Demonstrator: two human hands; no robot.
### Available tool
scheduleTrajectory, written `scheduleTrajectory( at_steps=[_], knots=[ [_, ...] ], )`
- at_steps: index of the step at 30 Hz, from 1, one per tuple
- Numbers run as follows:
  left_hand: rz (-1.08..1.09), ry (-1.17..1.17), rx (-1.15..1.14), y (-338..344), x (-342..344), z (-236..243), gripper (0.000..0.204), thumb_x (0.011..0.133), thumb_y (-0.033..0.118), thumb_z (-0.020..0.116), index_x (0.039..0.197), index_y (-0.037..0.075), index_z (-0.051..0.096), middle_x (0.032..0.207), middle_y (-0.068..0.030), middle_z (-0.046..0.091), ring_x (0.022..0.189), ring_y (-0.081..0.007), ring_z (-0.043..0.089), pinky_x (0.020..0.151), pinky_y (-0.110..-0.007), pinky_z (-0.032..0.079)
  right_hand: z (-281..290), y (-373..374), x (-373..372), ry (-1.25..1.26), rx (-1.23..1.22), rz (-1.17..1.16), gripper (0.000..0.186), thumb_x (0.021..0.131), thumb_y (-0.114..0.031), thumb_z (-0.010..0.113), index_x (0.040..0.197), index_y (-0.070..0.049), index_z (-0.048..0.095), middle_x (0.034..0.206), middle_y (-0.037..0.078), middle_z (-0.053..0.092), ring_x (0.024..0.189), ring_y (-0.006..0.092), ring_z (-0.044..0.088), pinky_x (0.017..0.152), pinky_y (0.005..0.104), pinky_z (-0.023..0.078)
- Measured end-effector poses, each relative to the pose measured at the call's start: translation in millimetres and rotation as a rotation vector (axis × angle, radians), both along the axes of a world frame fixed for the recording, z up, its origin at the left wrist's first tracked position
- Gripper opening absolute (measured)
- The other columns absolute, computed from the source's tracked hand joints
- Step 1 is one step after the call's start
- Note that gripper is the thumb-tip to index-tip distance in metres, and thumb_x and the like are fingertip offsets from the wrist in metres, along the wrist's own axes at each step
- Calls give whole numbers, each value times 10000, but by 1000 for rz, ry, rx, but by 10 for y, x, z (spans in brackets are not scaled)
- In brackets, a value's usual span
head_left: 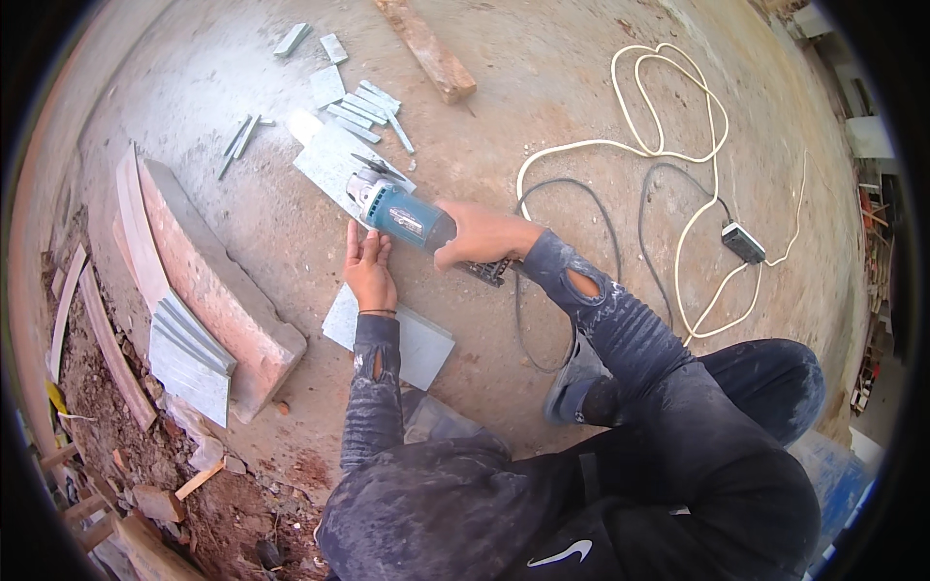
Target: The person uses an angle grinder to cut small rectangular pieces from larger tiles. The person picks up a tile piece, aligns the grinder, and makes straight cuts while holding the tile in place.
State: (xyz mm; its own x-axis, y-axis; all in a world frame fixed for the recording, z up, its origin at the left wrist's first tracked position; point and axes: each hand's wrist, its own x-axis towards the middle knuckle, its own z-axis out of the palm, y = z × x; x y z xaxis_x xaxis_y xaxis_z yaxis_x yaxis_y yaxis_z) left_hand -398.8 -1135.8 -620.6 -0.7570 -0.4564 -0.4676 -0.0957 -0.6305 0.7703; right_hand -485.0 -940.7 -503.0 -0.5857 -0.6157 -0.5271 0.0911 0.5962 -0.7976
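My right hand (pixel 480 232) is wrapped round the rear body of a teal angle grinder (pixel 402 215). The grinder's metal head and dark disc lie over a grey tile (pixel 334 165) on the floor. My left hand (pixel 370 276) is palm up beside the tile's near edge, fingers stretched out and a little apart. Its fingertips are close to the edge and the grinder head; whether they touch the tile I cannot tell. Another grey tile (pixel 417 344) lies by my left forearm, partly hidden under it. Past the worked tile lie several narrow cut strips (pixel 363 107).
A concrete-and-brick block (pixel 213 281) stands at left, with stacked tiles (pixel 189 363) leaning against it. A wooden beam (pixel 426 48) lies at the far side. At right, a cream cable (pixel 581 145) loops to a black-and-white socket box (pixel 743 242). Soil and rubble (pixel 213 484) fill the lower left.
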Motion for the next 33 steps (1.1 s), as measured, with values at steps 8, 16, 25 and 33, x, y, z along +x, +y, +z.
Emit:
scheduleTrajectory(
  at_steps=[8,16,25,33],
  knots=[
    [-39,-2,-75,-26,-21,6,590,937,36,636,1475,1,394,882,8,587,809,-108,612,762,-252,520,140,148,-563,94,28,333,602,636,-253,777,1139,11,580,979,175,660,910,284,639,796,366,496],
    [-40,-27,-102,-98,17,-41,578,941,53,638,1467,-8,406,889,-1,577,832,-111,603,797,-264,512,126,-416,-891,107,38,540,657,633,-221,755,1204,36,555,1010,171,655,917,259,625,803,344,504],
    [-54,29,1,-45,-23,-12,425,970,25,552,1384,-17,468,1021,-54,632,900,-152,634,828,-294,528,-9,-717,-748,74,-53,402,628,635,-268,762,1150,44,584,996,194,671,901,277,650,782,348,511],
    [-76,-53,-124,-253,-220,-68,220,941,-13,535,1151,-34,598,1051,-83,682,906,-149,652,799,-271,515,190,-378,-163,-104,-316,14,646,647,-248,776,1193,33,576,984,98,628,918,173,572,809,284,457]
  ],
)
